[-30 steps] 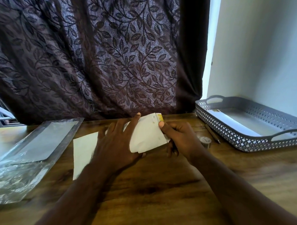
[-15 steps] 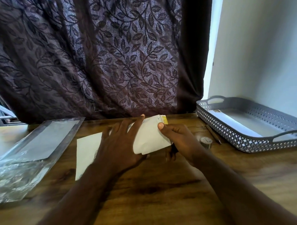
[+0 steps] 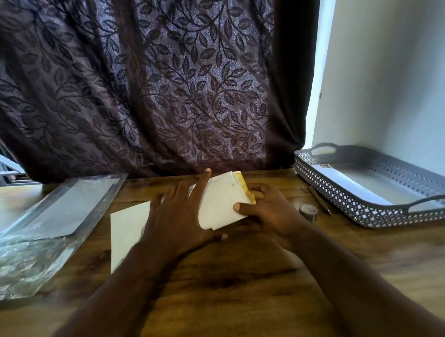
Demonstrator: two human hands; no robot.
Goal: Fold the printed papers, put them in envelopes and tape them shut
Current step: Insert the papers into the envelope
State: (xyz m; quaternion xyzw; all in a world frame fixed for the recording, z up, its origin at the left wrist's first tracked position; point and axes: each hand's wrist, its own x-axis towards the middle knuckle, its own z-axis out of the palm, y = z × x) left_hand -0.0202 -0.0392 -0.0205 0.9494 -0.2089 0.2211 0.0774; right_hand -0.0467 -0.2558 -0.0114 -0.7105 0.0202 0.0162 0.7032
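A white envelope (image 3: pixel 221 202) with a yellow strip along its right edge is held above the wooden table (image 3: pixel 236 283). My right hand (image 3: pixel 268 211) pinches its right end, thumb on top. My left hand (image 3: pixel 181 215) lies against its left part with fingers spread and mostly straight, index finger pointing up along the envelope's back edge. A white sheet of paper (image 3: pixel 128 230) lies flat on the table under my left hand. A small roll of tape (image 3: pixel 308 212) stands to the right of my right hand.
A grey perforated tray (image 3: pixel 342 199) with white papers in it stands at the back right. A pen (image 3: pixel 319 199) lies beside it. A clear plastic bag (image 3: pixel 43 226) holding white sheets lies at the left. A dark leaf-patterned curtain (image 3: pixel 144 75) hangs behind the table.
My right thumb has slid down the envelope's right end, toward me. The envelope has tilted a little. My left hand stays against it.
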